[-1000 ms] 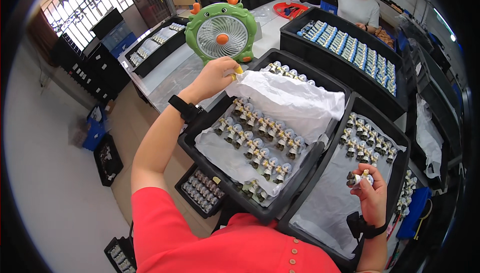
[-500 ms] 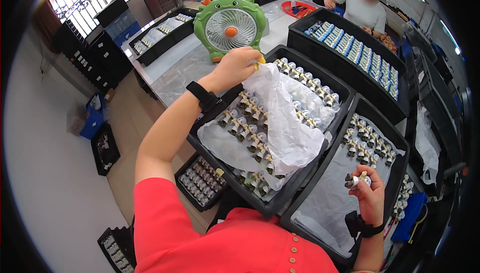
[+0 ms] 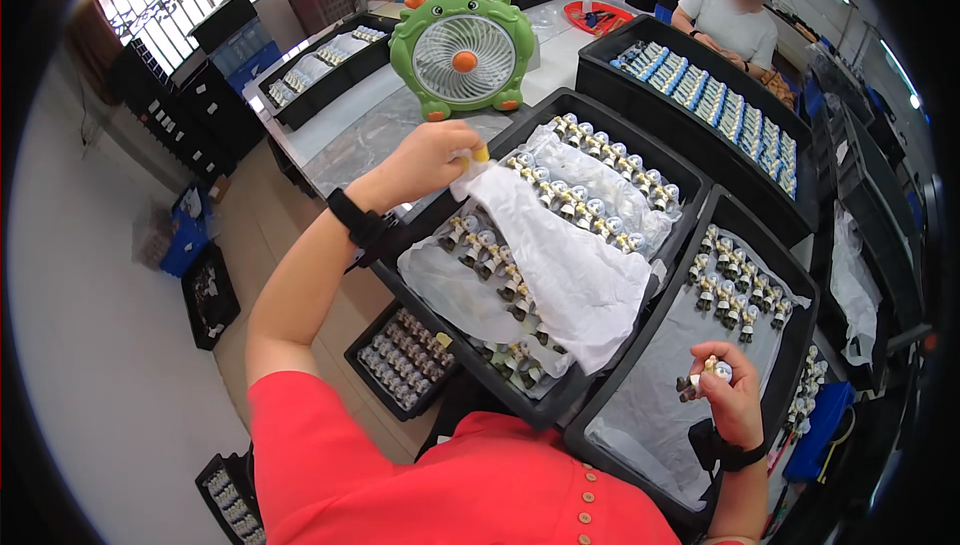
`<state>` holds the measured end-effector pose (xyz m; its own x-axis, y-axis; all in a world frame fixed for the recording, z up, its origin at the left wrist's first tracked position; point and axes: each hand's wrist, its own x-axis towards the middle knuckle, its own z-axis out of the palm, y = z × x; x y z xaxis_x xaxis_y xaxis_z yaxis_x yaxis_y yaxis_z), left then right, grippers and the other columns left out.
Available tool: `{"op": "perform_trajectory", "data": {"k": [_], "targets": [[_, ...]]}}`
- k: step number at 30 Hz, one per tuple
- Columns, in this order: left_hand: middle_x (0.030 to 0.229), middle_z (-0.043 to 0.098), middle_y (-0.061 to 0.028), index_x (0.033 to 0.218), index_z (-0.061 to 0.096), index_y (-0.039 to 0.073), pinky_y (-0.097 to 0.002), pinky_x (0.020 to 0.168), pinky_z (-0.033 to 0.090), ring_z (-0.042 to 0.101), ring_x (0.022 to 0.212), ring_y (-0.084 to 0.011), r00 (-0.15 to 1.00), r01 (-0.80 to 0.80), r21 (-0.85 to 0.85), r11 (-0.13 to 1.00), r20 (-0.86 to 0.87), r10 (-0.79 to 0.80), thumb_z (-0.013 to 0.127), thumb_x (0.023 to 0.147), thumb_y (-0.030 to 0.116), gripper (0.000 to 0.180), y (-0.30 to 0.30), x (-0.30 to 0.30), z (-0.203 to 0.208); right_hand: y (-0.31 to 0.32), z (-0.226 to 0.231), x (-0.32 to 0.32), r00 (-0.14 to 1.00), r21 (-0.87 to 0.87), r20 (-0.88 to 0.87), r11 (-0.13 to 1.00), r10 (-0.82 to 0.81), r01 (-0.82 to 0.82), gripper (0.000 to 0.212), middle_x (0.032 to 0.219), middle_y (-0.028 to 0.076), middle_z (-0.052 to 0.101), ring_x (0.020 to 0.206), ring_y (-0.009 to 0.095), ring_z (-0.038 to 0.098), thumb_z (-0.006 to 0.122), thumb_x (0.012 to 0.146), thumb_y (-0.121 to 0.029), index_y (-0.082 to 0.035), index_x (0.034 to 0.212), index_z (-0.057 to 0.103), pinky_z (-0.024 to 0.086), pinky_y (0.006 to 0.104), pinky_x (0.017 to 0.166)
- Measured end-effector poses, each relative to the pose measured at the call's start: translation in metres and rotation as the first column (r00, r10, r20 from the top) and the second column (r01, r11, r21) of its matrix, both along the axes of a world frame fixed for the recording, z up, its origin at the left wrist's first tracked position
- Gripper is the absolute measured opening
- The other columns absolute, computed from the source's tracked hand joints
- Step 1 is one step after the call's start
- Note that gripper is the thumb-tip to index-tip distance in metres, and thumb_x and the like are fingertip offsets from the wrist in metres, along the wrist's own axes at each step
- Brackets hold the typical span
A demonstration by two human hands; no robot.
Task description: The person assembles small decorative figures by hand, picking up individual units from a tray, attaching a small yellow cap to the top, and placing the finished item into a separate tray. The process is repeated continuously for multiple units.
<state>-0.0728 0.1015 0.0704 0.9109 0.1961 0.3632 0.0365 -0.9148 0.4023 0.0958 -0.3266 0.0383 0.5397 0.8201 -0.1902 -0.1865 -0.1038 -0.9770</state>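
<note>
My left hand (image 3: 437, 157), with yellow covers on its fingertips, pinches the upper left corner of a white paper sheet (image 3: 565, 260). That sheet drapes slantwise over a black tray (image 3: 560, 420) filled with rows of small figurines (image 3: 580, 207), white and gold with dark feet. Part of the rows lies hidden beneath the paper. In my right hand (image 3: 735, 405) is one such figurine (image 3: 712, 370), tilted, its dark feet toward the left. This hand hovers above the second black tray (image 3: 690, 220), lined with paper (image 3: 650, 405) and bearing figurines (image 3: 740, 275) at its far end.
A green cartoon-shaped fan (image 3: 463, 50) stands behind the middle tray. Another black tray (image 3: 590, 70) with blue-and-white pieces sits at the far right, near a seated person (image 3: 735, 20). A smaller tray of figurines (image 3: 403, 357) is lower down at the left. A red tray (image 3: 598, 17) lies behind.
My left hand has drawn the paper corner left and down toward me, baring more figurines in the middle rows. My right hand has shifted slightly down with its figurine.
</note>
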Motion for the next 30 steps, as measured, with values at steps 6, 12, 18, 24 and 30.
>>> {"op": "perform_trajectory", "data": {"k": [6, 12, 18, 24, 30], "targets": [[0.089, 0.061, -0.0097, 0.078, 0.064, 0.004, -0.0382, 0.08, 0.047, 0.056, 0.093, -0.03, 0.917, 0.23, 0.208, 0.951, -0.373, -0.141, 0.053, 0.067, -0.007, 0.019, -0.001, -0.047, -0.028, 0.01, 0.012, -0.001, 0.993, -0.17, 0.044, 0.98, 0.112, -0.103, 0.022, 0.073, -0.001, 0.055, 0.063, 0.004, 0.052, 0.063, 0.081, -0.009, 0.001, 0.101, 0.06, 0.04, 0.0192, 0.055], [0.108, 0.059, -0.0101, 0.095, 0.063, 0.008, -0.0393, 0.089, 0.042, 0.051, 0.109, -0.0288, 0.929, 0.082, 0.102, 0.991, -0.369, -0.038, 0.058, 0.072, 0.002, 0.024, -0.034, -0.023, -0.003, 0.068, 0.056, -0.009, 0.931, -0.214, 0.112, 0.923, 0.348, -0.32, 0.024, 0.074, -0.002, 0.055, 0.063, 0.004, 0.054, 0.064, 0.081, -0.009, 0.0, 0.102, 0.06, 0.042, 0.0191, 0.055], [0.141, 0.032, -0.0192, 0.132, 0.047, 0.021, -0.0452, 0.099, 0.036, 0.038, 0.124, -0.0376, 0.676, 0.266, 0.179, 0.947, -0.735, -0.051, 0.068, 0.075, 0.032, 0.062, -0.059, -0.005, -0.032, 0.14, 0.012, -0.023, 0.678, -0.206, 0.6, 0.901, 0.425, -0.383, 0.042, 0.103, 0.018, 0.063, 0.082, 0.025, 0.064, 0.061, 0.077, -0.017, 0.003, 0.114, 0.055, 0.051, 0.0325, 0.075], [0.143, 0.031, -0.0208, 0.135, 0.045, 0.021, -0.0418, 0.101, 0.036, 0.04, 0.124, -0.0382, 0.444, 0.232, -0.035, 0.972, -0.885, -0.138, 0.069, 0.073, 0.035, 0.067, -0.047, -0.04, -0.034, 0.159, -0.025, -0.035, 0.371, -0.59, 0.527, 0.643, 0.765, -0.488, 0.046, 0.101, 0.025, 0.061, 0.094, 0.038, 0.06, 0.056, 0.074, -0.017, 0.005, 0.115, 0.055, 0.049, 0.0398, 0.081], [0.14, 0.034, -0.024, 0.135, 0.044, 0.016, -0.0388, 0.099, 0.038, 0.045, 0.12, -0.039, 0.433, 0.214, -0.118, 0.97, -0.878, -0.203, 0.067, 0.076, 0.034, 0.066, -0.045, -0.04, -0.031, 0.16, -0.03, -0.035, 0.301, -0.584, 0.58, 0.644, 0.757, -0.495, 0.041, 0.087, 0.022, 0.065, 0.08, 0.035, 0.063, 0.059, 0.078, -0.024, 0.005, 0.108, 0.059, 0.05, 0.0375, 0.075]]}}
